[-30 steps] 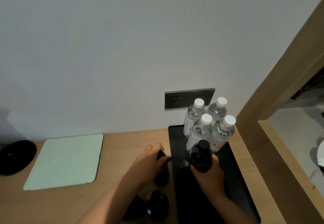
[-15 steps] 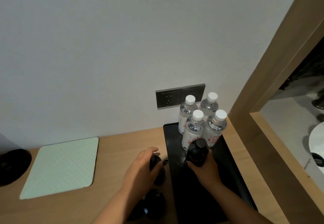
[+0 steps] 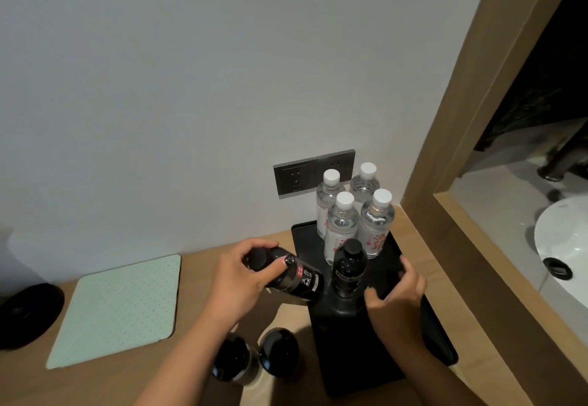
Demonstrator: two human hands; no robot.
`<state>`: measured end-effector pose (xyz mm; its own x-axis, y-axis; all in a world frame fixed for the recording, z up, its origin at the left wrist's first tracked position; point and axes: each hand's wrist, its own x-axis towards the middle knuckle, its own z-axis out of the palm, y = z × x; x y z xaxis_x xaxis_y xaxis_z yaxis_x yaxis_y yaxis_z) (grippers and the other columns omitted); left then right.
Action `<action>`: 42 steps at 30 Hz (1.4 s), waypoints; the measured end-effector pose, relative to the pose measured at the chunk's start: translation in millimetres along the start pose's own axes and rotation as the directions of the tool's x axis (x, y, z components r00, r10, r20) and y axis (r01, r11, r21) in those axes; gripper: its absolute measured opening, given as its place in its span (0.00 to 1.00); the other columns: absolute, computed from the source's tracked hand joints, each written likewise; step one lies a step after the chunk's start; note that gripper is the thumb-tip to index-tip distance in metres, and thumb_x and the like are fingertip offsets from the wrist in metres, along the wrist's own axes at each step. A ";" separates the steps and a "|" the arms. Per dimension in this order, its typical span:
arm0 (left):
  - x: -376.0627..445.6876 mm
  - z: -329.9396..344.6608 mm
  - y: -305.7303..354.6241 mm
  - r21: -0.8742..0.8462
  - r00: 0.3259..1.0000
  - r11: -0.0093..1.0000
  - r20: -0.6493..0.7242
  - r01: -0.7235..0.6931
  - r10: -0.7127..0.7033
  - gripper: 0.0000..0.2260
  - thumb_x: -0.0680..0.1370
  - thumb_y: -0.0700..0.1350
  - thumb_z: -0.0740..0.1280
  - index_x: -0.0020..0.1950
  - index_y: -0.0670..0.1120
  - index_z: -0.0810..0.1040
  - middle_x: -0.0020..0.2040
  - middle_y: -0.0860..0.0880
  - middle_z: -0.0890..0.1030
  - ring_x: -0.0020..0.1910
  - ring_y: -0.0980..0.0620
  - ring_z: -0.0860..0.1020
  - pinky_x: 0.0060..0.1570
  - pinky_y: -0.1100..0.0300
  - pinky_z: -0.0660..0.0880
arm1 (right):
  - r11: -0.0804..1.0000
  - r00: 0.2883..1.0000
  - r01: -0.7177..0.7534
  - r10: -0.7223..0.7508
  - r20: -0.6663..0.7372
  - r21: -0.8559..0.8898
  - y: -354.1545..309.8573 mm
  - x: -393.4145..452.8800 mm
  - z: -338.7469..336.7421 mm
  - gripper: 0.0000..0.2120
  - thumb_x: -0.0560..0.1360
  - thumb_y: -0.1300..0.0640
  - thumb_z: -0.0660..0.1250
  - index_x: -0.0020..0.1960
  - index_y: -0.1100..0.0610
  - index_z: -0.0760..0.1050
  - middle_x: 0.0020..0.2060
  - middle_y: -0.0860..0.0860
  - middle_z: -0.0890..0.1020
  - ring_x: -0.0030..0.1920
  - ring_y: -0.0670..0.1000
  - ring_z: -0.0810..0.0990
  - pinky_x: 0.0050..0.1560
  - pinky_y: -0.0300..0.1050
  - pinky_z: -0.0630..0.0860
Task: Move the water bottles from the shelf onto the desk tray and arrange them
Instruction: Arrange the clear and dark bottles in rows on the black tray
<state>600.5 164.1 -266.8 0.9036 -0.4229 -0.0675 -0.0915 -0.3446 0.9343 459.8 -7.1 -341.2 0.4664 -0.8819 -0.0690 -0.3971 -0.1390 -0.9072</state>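
Observation:
Several clear water bottles (image 3: 342,224) with white caps stand packed together at the far end of the black tray (image 3: 426,335). Just in front of them a dark bottle (image 3: 348,267) stands upright on the tray. My right hand (image 3: 397,291) is beside its right side with fingers apart, holding nothing. My left hand (image 3: 241,281) grips a second dark bottle (image 3: 291,273), tilted with its base over the tray's left edge. Two more dark bottles (image 3: 278,351) stand on the desk near the front edge, left of the tray.
A pale green dotted mat (image 3: 117,307) lies on the wooden desk (image 3: 197,259) at left, with a round black object (image 3: 27,313) beyond it. A grey wall socket (image 3: 296,176) sits behind the bottles. A wooden frame (image 3: 471,138) and a white basin (image 3: 566,243) are at right.
My left hand has lifted its dark bottle off the desk and tilted it toward the tray. My right hand has let go of the upright dark bottle and opened beside it.

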 end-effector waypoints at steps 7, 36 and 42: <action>-12.4 31.6 62.7 -0.063 0.994 0.996 0.079 -0.066 0.071 0.09 0.66 0.40 0.77 0.43 0.49 0.83 0.40 0.52 0.84 0.40 0.55 0.83 0.39 0.56 0.82 | 0.920 0.837 0.392 -0.357 0.414 0.002 -30.2 -12.6 -37.9 0.34 0.67 0.57 0.74 0.69 0.44 0.64 0.67 0.39 0.63 0.66 0.35 0.64 0.68 0.38 0.64; 32.0 123.0 10.3 0.511 0.898 0.764 0.391 -0.394 0.201 0.22 0.72 0.44 0.72 0.64 0.58 0.76 0.59 0.57 0.78 0.60 0.57 0.75 0.64 0.59 0.70 | 1.000 0.959 0.019 -0.023 0.282 0.016 83.8 69.3 -14.6 0.32 0.70 0.68 0.71 0.69 0.59 0.61 0.63 0.53 0.69 0.65 0.51 0.68 0.65 0.41 0.63; 37.6 124.6 0.2 0.494 0.898 0.762 0.350 -0.418 0.266 0.21 0.72 0.44 0.73 0.62 0.58 0.78 0.56 0.57 0.80 0.57 0.56 0.77 0.61 0.59 0.72 | 0.999 0.968 0.049 -0.045 0.246 -0.012 87.7 70.9 -4.1 0.32 0.69 0.67 0.72 0.69 0.61 0.62 0.61 0.52 0.68 0.61 0.46 0.67 0.57 0.25 0.59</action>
<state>582.3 43.7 -312.8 0.6407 -0.7651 0.0648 -0.6542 -0.4998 0.5677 454.9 -83.7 -424.0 0.6639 -0.7367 -0.1286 -0.3831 -0.1873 -0.9045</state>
